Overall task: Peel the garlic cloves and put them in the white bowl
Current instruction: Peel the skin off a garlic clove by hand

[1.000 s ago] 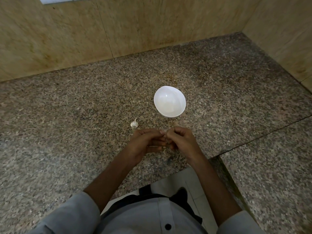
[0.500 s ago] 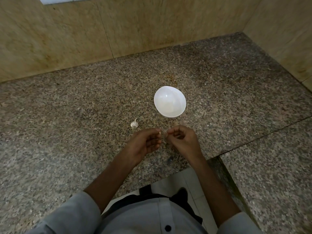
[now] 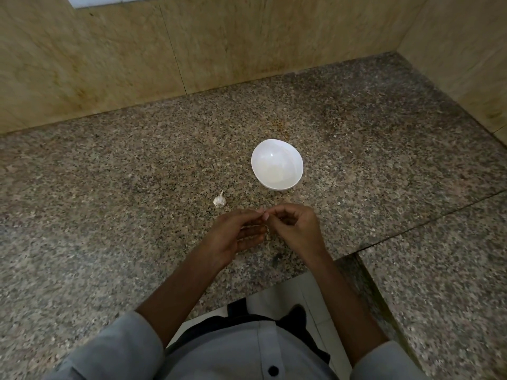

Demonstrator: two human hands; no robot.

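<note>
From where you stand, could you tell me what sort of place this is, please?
Probably a kitchen corner: a speckled granite counter meeting tan stone-tiled walls, with a white bowl and a garlic bulb set out on it.

Dim, soft light — small glare in white bowl (image 3: 285, 174), edges bowed
</note>
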